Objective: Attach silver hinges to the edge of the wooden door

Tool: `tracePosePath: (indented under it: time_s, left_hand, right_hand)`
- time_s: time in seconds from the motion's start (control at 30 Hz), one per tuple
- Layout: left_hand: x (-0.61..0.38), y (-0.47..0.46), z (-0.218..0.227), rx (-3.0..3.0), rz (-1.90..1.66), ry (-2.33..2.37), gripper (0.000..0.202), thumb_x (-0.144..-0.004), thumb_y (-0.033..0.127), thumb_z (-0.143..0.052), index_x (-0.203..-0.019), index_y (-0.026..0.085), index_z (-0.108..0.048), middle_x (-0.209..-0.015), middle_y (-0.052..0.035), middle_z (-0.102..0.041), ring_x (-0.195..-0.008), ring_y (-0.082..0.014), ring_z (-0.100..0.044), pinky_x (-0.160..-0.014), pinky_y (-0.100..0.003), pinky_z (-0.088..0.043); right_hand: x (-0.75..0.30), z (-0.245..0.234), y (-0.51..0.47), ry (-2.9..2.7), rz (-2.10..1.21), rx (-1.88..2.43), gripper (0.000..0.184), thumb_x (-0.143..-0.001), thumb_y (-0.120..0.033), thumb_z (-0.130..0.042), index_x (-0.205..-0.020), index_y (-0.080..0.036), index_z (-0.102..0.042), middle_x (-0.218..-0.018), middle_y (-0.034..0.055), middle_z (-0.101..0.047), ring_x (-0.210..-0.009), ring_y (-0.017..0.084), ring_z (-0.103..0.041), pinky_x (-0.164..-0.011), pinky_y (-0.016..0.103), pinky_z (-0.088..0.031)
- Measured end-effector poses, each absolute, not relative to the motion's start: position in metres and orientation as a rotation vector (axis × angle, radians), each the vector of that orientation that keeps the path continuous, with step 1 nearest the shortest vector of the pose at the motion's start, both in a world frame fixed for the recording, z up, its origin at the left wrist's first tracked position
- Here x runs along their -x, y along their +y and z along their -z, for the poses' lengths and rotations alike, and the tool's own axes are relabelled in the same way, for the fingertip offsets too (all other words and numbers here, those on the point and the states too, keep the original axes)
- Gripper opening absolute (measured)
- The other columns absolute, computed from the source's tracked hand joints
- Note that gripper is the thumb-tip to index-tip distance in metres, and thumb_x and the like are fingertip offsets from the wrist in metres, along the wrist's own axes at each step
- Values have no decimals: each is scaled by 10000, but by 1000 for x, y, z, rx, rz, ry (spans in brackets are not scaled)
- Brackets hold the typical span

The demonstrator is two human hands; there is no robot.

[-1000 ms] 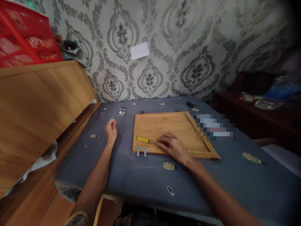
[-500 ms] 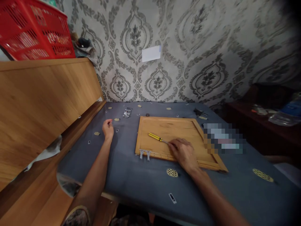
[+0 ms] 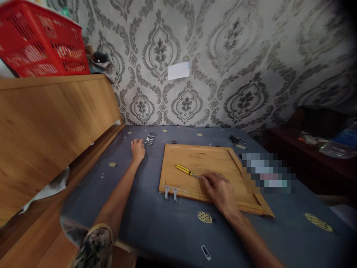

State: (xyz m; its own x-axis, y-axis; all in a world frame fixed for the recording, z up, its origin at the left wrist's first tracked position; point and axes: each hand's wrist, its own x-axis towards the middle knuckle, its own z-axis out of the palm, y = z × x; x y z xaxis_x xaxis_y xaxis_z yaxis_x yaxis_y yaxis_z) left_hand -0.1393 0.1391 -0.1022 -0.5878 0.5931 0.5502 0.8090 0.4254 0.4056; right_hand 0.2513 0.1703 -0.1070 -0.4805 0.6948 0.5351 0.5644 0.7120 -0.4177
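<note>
A framed wooden panel (image 3: 203,160) lies flat on a dark blue padded table (image 3: 156,230). A yellow-handled screwdriver (image 3: 185,170) rests on it. My right hand (image 3: 220,191) lies on the panel's near edge, fingers curled around the screwdriver's metal tip end. A metal hinge (image 3: 171,191) sticks out from the panel's near left corner. My left hand (image 3: 137,149) reaches across the table to just left of a small heap of metal hardware (image 3: 150,139), fingers curled and knuckles up.
Round gold vent grilles (image 3: 205,217) and small fittings are scattered over the table. A wooden board (image 3: 50,123) stands at the left with a red crate (image 3: 39,42) on top. A dark side table (image 3: 315,156) with clutter is at the right. Patterned wallpaper is behind.
My left hand has moved forward and right toward the heap of hardware. My right hand has shifted slightly along the panel's near edge, still at the screwdriver's tip.
</note>
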Motion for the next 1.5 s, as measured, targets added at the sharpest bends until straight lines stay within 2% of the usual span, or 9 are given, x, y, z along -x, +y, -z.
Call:
tracePosePath:
  time_s: [0.27,0.67,0.83,1.13,1.5]
  left_hand:
    - [147,151,101,1247,628,-2421,290,-991,328,-631,-1238,176,-635,-1332,-110,-607,-1209,-268,-600,-1033,-511,-510]
    - [162,139,94,1398,470,-2415,236,-994,328,-622,-1170,177,-663,-1299,-101,-626,-1236,-269,-577,-1072,-524,-465]
    - [166,130,93,1537,460,-2363,240,-993,339,-623,-1159,170,-663,-1276,-98,-636,-1214,-264,-589,-1064,-521,-469]
    - [181,135,96,1651,565,-2406,296,-996,348,-625,-1225,161,-632,-1259,-104,-638,-1108,-241,-645,-955,-464,-559]
    - [204,143,81,1703,683,-2534,322,-995,368,-625,-1231,149,-624,-1220,-98,-648,-1050,-233,-663,-902,-439,-581]
  right_hand:
    - [-253,108,172,-2200,-298,951,340,-956,-361,-446,-797,-214,-708,-775,98,-715,-761,278,-673,-719,421,-513]
    - [-253,108,171,-2199,-339,960,370,-953,-406,-444,-793,-205,-710,-770,89,-711,-754,255,-664,-725,390,-497]
    - [-253,106,170,-2201,-347,955,362,-946,-393,-444,-788,-206,-710,-776,89,-716,-763,253,-669,-727,386,-497]
    - [-253,106,170,-2212,-350,962,337,-929,-379,-455,-784,-211,-709,-781,97,-720,-762,256,-665,-727,390,-497]
    - [-254,107,169,-2200,-363,942,337,-940,-392,-465,-793,-209,-707,-793,99,-729,-769,269,-669,-740,418,-509]
